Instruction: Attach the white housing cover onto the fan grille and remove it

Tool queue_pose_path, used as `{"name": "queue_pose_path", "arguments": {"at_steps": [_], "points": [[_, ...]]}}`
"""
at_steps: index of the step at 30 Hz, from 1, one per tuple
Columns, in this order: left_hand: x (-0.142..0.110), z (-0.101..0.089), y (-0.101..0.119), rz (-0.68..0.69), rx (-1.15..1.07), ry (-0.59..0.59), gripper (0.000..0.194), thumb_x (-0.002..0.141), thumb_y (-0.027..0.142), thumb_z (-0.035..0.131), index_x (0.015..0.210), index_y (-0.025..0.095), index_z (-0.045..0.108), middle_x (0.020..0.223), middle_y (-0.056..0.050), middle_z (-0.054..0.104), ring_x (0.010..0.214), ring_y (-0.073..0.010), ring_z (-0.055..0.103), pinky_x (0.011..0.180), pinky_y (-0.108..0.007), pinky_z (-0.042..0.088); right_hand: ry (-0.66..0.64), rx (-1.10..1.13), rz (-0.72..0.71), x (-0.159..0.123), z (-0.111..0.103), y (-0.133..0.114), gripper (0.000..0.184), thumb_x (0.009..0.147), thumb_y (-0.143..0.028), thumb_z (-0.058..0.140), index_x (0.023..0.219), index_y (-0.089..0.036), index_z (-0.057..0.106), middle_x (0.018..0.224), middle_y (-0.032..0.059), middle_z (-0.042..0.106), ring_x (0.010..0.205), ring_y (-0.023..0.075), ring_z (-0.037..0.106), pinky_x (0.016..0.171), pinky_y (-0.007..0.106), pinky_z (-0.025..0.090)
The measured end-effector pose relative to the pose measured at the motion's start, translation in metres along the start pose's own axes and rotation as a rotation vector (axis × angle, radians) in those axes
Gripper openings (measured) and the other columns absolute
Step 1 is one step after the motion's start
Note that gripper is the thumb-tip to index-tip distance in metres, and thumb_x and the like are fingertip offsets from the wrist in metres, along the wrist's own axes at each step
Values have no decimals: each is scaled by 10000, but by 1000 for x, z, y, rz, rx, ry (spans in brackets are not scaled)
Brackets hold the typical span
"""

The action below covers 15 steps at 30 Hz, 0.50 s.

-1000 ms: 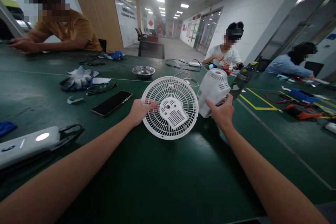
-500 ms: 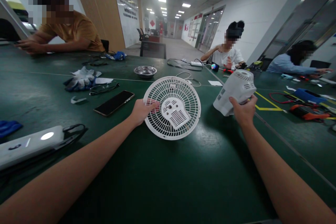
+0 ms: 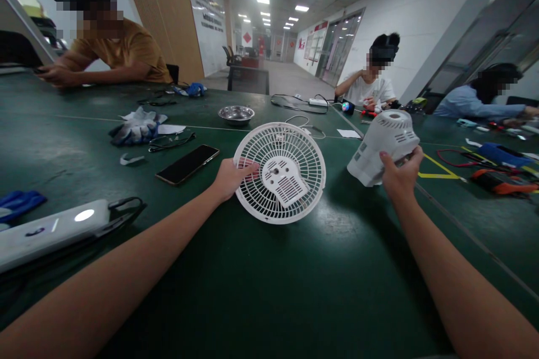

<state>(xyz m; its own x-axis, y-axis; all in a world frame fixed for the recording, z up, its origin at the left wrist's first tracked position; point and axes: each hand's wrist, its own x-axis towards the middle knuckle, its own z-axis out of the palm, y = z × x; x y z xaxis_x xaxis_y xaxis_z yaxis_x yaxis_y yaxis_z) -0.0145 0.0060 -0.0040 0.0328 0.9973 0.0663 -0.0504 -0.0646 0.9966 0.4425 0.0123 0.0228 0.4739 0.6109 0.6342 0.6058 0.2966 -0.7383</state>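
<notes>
A round white fan grille (image 3: 284, 179) with a slotted centre plate is held up over the green table. My left hand (image 3: 231, 178) grips its left rim, fingers behind the bars and thumb across the front. To the right, a white plastic housing (image 3: 381, 148) with vent slots, like a fan motor cover, tilts above the tabletop. My right hand (image 3: 402, 174) is closed around its right side, and some of those fingers are hidden behind it. The grille and the housing are apart from each other.
On the left lie a phone (image 3: 187, 164), work gloves (image 3: 137, 126) and a long white device (image 3: 54, 233). A metal bowl (image 3: 236, 114) and a cable (image 3: 309, 126) are behind the grille. An orange-black tool (image 3: 501, 181) lies right. Other people sit around the table (image 3: 269, 291).
The whole scene has shifted slightly to the right in view. My right hand and the white housing have moved a little further right. My left hand keeps its hold on the grille.
</notes>
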Motion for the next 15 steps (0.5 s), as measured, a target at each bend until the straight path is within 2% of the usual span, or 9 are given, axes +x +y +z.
{"name": "queue_pose_path", "arguments": {"at_steps": [3, 6, 8, 10, 13, 15], "points": [[2, -2, -4, 13, -8, -12, 224, 786, 296, 870, 934, 149, 789, 849, -71, 797, 770, -222, 758, 775, -397, 631, 11, -101, -32, -3, -2, -3, 773, 853, -449, 677, 1494, -216, 313, 1524, 217, 511, 1304, 306, 593, 1064, 442, 480], [4, -2, -6, 10, -9, -12, 242, 778, 308, 880, 941, 154, 788, 867, -76, 803, 784, -233, 766, 783, -409, 635, 130, -251, -71, -5, -6, -11, 815, 820, -410, 745, 1500, -194, 352, 1490, 230, 518, 1364, 363, 516, 1148, 517, 393], [5, -2, -6, 2, -5, -1, 256, 768, 318, 888, 937, 154, 785, 865, -77, 804, 782, -240, 768, 783, -419, 637, 189, -308, -141, -8, -8, -21, 877, 779, -405, 794, 1506, -175, 361, 1484, 236, 515, 1415, 393, 459, 1186, 557, 337], [4, -2, -5, 2, 0, -1, 255, 769, 318, 886, 934, 152, 785, 856, -75, 803, 780, -240, 767, 780, -417, 637, 199, -297, -235, -13, -7, -33, 918, 750, -443, 810, 1506, -162, 372, 1488, 230, 511, 1435, 390, 446, 1193, 559, 334], [2, -2, -2, 1, 8, -6, 222, 784, 293, 871, 934, 151, 788, 858, -75, 805, 786, -236, 768, 777, -405, 634, 100, -176, -267, -31, 6, -51, 912, 750, -514, 779, 1507, -167, 407, 1490, 196, 533, 1354, 350, 541, 1102, 520, 450], [1, -2, -1, 4, 16, -8, 213, 787, 286, 868, 935, 153, 791, 862, -74, 805, 786, -232, 766, 771, -398, 631, -42, -119, -164, -49, 21, -60, 866, 766, -558, 753, 1481, -173, 451, 1415, 174, 601, 1212, 329, 623, 1013, 507, 508]]}}
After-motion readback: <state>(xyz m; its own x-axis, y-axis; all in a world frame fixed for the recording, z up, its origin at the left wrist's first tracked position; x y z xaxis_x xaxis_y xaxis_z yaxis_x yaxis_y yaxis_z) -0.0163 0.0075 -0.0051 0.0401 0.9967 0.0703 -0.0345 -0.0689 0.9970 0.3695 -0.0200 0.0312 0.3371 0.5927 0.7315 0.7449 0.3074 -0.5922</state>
